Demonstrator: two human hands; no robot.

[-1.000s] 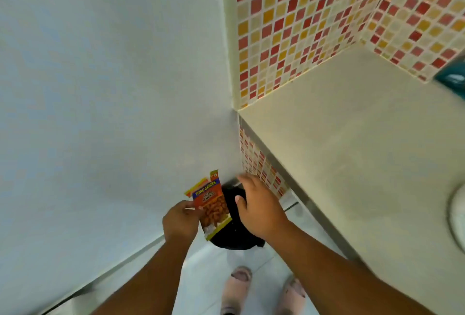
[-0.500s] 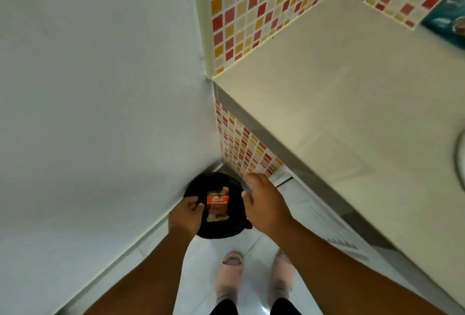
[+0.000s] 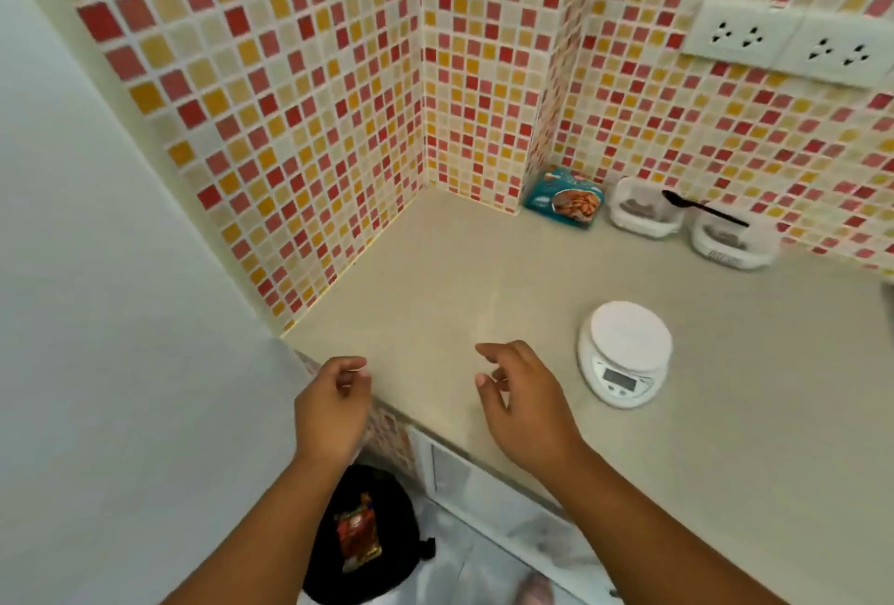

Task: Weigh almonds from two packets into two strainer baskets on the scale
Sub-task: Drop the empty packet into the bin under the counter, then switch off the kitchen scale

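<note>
Both hands [image 3: 425, 406] have risen from the bin [image 3: 367, 537], loosely curled, empty, above the counter edge [image 3: 435, 425].

1. We see the scale [image 3: 625, 353] on the surface [image 3: 435, 275], right of our right hand [image 3: 525, 404].
2. Behind it, along the wall: a packet [image 3: 565, 197], then two baskets [image 3: 643, 208] [image 3: 733, 239] to its right.
3. On the floor below, another packet [image 3: 358, 532] lies in a bin [image 3: 401, 551].
</note>
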